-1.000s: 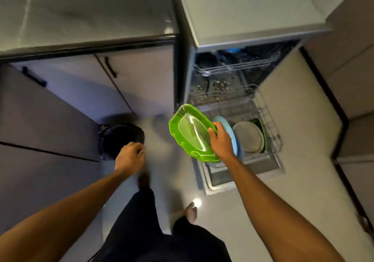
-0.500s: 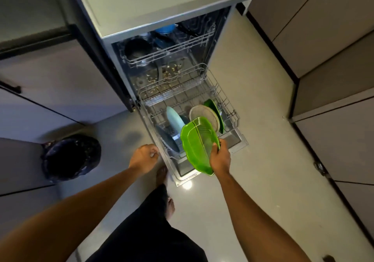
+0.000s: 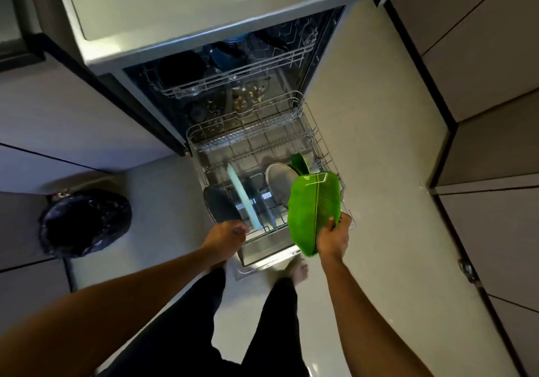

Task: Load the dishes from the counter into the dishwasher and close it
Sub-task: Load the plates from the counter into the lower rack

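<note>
My right hand (image 3: 333, 238) grips the near rim of a green leaf-shaped plate (image 3: 313, 207), held on edge over the front right of the pulled-out lower rack (image 3: 318, 140). In that rack stand a pale blue plate (image 3: 243, 196), a dark plate (image 3: 220, 204), a grey-white plate (image 3: 278, 180) and another green plate (image 3: 300, 162). My left hand (image 3: 226, 235) hovers at the rack's front left corner with its fingers loosely curled and nothing in it. The dishwasher (image 3: 233, 41) is open, and dark cups sit in its upper rack (image 3: 233, 76).
A bin lined with a black bag (image 3: 84, 222) stands on the floor to the left. Cabinet fronts (image 3: 481, 70) run along the right side. The lowered door's edge (image 3: 262, 263) lies in front of my bare feet. Pale floor stretches right of the rack.
The view has swung over the dishwasher. My right hand has carried the green plate from the rack's front left to its front right, turning it edge-up. My left hand came up to the rack's front corner.
</note>
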The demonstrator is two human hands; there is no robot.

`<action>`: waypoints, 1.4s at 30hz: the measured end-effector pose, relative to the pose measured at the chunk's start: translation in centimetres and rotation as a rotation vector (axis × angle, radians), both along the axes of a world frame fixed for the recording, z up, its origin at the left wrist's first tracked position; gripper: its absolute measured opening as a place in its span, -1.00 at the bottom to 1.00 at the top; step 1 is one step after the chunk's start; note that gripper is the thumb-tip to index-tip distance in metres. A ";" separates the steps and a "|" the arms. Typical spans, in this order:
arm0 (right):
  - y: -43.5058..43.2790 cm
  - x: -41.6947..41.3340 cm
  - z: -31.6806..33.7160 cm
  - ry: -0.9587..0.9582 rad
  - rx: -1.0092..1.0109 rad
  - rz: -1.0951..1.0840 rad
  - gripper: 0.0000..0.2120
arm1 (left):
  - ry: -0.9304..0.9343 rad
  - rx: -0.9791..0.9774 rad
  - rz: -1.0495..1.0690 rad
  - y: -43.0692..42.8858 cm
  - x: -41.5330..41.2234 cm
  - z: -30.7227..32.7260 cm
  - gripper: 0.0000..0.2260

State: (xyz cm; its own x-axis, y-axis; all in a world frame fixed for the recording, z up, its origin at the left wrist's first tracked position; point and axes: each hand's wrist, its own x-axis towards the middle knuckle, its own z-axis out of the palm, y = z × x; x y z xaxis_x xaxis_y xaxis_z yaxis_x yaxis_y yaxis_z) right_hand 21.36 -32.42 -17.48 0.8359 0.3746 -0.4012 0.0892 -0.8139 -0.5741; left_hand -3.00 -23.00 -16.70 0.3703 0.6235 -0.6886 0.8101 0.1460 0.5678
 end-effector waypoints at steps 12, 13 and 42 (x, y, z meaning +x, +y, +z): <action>2.8 16.2 -10.6 -0.043 0.117 0.197 -0.68 | 0.148 -0.064 0.030 -2.8 16.5 -8.3 -0.79; 3.1 16.7 -11.1 -0.072 0.148 0.247 -0.67 | 0.155 -0.083 0.018 -3.0 17.1 -8.8 -0.72; 9.4 16.3 -27.9 0.038 0.157 0.628 -0.42 | 0.214 -0.028 -0.320 -0.3 23.1 -22.9 -0.68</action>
